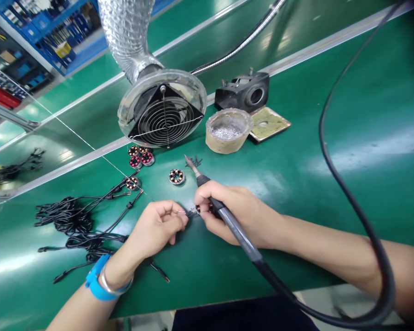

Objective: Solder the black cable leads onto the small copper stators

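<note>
My right hand (244,214) is closed around a soldering iron (234,230), its tip pointing up and away to the left. Its thumb and fingertips also pinch a small dark part (198,209), mostly hidden, which looks like a motor stator. My left hand (162,227) is closed in a pinch on thin wires (190,213) that run to that part. Just beyond the hands, a copper-wound stator (176,177) rests on the bench, with several short black tube pieces (196,162) near the iron's tip.
Bundled black cables (65,215) lie at the left. Several stators (141,157) sit below the round fume extractor (163,110). A solder-filled bowl (227,142), a yellow sponge tray (271,124) and a black iron holder (243,92) stand behind. The iron's cord (326,142) loops at right.
</note>
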The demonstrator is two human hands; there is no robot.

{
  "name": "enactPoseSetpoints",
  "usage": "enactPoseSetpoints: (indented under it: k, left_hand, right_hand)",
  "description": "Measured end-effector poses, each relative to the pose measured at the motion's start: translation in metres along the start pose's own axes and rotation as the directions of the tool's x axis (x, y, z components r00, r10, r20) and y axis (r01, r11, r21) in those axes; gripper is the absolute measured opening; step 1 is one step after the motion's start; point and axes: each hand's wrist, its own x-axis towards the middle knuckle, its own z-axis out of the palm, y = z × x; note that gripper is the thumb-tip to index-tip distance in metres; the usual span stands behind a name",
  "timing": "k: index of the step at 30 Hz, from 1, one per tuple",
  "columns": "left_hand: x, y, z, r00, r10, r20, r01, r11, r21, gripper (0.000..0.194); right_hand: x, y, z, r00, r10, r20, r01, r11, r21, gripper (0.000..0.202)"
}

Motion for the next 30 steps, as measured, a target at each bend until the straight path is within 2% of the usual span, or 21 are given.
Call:
enactPoseSetpoints:
  k: [8, 16, 21, 25, 30]
  left_hand:
    - [0.0012, -0.0046, 0.0018, 0.991, 0.133, 0.005, -0.133, 0.987, 0.092, 0.018]
    - [-0.0002, -0.0033, 0.0024, 0.99, 0.132, -0.041, -0.122, 0.974, 0.192, 0.019]
    - [-0.0019, -0.0036, 0.0019, 0.974, 0.219, -0.06, -0.19, 0.931, 0.311, 0.018]
    - [-0.0015, -0.0048, 0.0008, 0.969, 0.244, -0.033, -0.22, 0.919, 0.327, 0.019]
    - [-0.0033, -0.0071, 0.0031, 0.952, 0.304, -0.042, -0.263, 0.879, 0.397, 0.021]
  right_hand:
    - [-0.0021, 0.0025, -0.0018, 0.999, 0.015, 0.038, -0.016, 0.999, 0.035, 0.024]
    - [-0.001, 0.0005, -0.0023, 1.0, 0.012, 0.014, -0.013, 0.999, 0.044, 0.022]
    - [-0.001, -0.0023, -0.0002, 1.0, 0.025, -0.017, -0.024, 0.999, 0.041, 0.024]
    - [-0.0009, -0.0007, 0.001, 0.999, 0.021, -0.027, -0.021, 1.0, 0.012, 0.024]
    - [0.0012, 0.0008, 0.0021, 0.999, -0.029, -0.024, 0.028, 0.999, -0.03, 0.025]
